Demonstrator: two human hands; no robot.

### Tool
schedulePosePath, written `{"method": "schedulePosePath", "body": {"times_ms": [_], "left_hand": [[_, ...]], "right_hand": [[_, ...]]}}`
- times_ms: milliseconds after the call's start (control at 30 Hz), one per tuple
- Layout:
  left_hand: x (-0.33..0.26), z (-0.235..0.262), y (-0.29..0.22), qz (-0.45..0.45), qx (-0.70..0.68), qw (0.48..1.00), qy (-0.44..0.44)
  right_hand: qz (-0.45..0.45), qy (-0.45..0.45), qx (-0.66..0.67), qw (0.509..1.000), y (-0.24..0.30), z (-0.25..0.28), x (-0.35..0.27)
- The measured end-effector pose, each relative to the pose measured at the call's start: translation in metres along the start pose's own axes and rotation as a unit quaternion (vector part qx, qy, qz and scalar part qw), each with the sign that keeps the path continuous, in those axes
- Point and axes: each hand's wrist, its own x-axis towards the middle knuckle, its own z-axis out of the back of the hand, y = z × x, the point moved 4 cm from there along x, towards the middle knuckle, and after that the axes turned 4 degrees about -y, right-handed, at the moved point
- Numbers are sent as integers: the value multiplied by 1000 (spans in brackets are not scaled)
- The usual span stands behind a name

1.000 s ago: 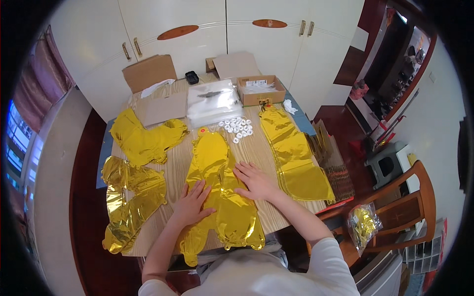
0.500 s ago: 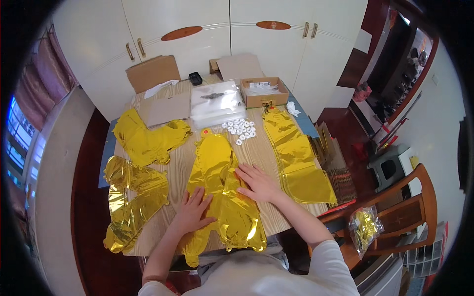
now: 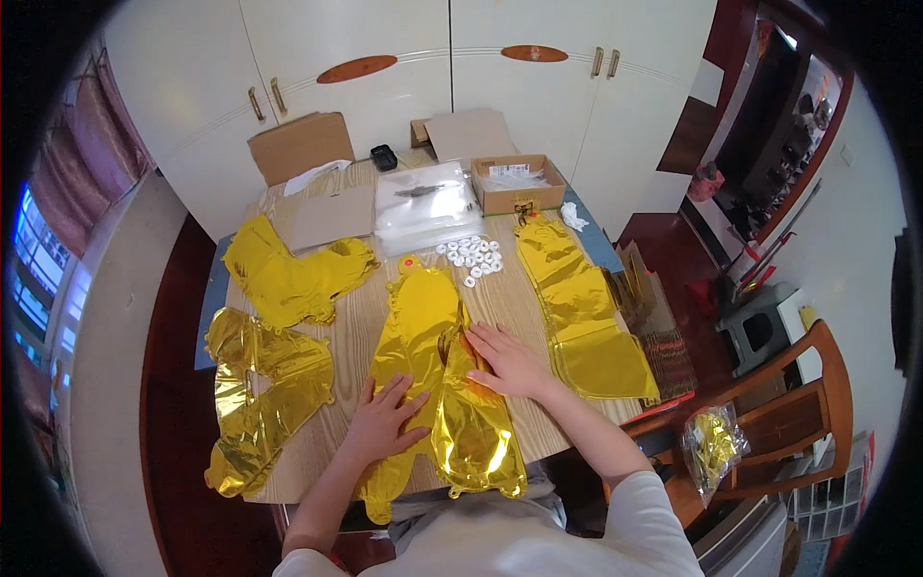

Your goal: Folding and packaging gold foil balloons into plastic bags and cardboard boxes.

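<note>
1. Resting palms-down on the middle gold foil (image 3: 423,317), the left hand (image 3: 388,421) and right hand (image 3: 508,362) had fingers extended, gripping nothing.
2. That foil lay spread across the table (image 3: 356,329), seemingly partly flattened.
3. Creases were left.

Bare tabletop (image 3: 505,296) opens between middle foil (image 3: 415,327) and right foil (image 3: 585,313); white rings (image 3: 471,258) crowd its far end.

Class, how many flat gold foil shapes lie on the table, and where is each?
4: the far-left shape, the near-left shape, the middle shape under the left hand and right hand, and the right shape. The middle layers overlap, so another may hide there.
</note>
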Motion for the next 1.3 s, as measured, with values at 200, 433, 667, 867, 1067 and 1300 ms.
{"method": "schedulePosePath", "body": {"times_ms": [200,433,667,867,1067,1300], "left_hand": [[0,0,-1,-14,5,1000,-11],[0,1,-2,-13,5,1000,-13],[4,3,-5,-10,11,1000,-6],[0,1,-3,-3,11,1000,-18],[6,1,-7,-10,16,1000,-17],[4,0,-5,-2,13,1000,-14]], "right_hand": [[-1,7,-6,1000,2,1,1],[2,10,-18,1000,0,-2,0],[-11,-24,26,999,0,7,-3],[-111,-84,171,975,33,52,-61],[-354,-75,328,873,59,24,-194],[-483,61,609,627,83,-33,-216]]}}
